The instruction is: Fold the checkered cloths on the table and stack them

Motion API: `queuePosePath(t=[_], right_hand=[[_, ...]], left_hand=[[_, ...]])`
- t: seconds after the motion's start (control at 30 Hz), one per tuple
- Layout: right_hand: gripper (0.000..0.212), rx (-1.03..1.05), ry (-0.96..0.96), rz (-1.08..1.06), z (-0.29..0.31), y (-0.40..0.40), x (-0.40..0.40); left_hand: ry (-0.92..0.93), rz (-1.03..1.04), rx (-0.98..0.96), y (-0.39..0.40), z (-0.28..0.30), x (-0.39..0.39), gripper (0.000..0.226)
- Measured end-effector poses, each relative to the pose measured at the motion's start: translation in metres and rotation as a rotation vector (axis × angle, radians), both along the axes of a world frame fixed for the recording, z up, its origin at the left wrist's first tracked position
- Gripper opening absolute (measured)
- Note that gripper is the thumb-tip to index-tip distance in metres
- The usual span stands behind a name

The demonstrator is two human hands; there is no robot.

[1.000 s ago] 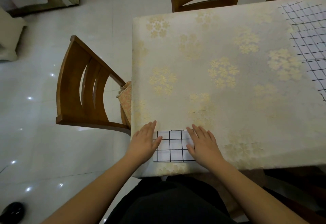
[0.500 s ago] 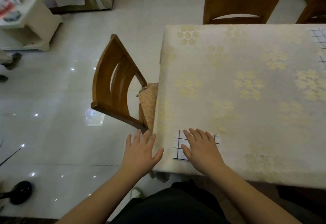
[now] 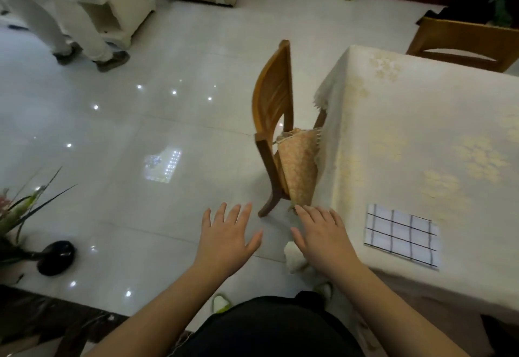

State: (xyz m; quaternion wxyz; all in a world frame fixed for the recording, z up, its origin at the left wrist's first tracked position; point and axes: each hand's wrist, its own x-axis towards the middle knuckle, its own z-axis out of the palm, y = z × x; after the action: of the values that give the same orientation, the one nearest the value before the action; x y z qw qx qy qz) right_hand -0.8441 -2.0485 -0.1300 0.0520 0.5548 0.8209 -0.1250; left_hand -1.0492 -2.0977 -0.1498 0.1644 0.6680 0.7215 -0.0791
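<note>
A small folded white cloth with black check lines (image 3: 401, 235) lies flat near the front left corner of the table (image 3: 421, 132), which wears a cream cloth with gold flowers. Both hands hover off the table's left side, palms down, fingers spread, holding nothing. My right hand (image 3: 320, 237) is just left of the table's corner, a hand's width from the folded cloth. My left hand (image 3: 227, 234) is further left, over the tiled floor. No other checkered cloth shows in this view.
A wooden chair (image 3: 273, 120) with a patterned cushion stands pushed against the table's left side. Another chair (image 3: 463, 45) is at the far end. A person's legs (image 3: 70, 28) stand at the far left by a white cabinet. A plant and black base (image 3: 54, 257) sit at lower left.
The view has swung left, away from the table. Both hands have lifted off the folded checkered cloth and now hover beside the table; the cloth stays flat near the corner.
</note>
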Motion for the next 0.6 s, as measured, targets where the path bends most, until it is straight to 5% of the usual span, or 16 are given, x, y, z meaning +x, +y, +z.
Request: queuePosePath(t=[0.23,0.6], right_hand=[[0.050,0.073,0.014,0.106,0.010,-0.021,-0.092],[0.056,0.021,0.015,0.081,0.009,0.010,-0.120]], left_hand=[[-0.018,0.075,0.044,-0.041,0.009,-0.087,0.092],[-0.070,0.026,0.080,0.003,0.004,-0.111,0.087]])
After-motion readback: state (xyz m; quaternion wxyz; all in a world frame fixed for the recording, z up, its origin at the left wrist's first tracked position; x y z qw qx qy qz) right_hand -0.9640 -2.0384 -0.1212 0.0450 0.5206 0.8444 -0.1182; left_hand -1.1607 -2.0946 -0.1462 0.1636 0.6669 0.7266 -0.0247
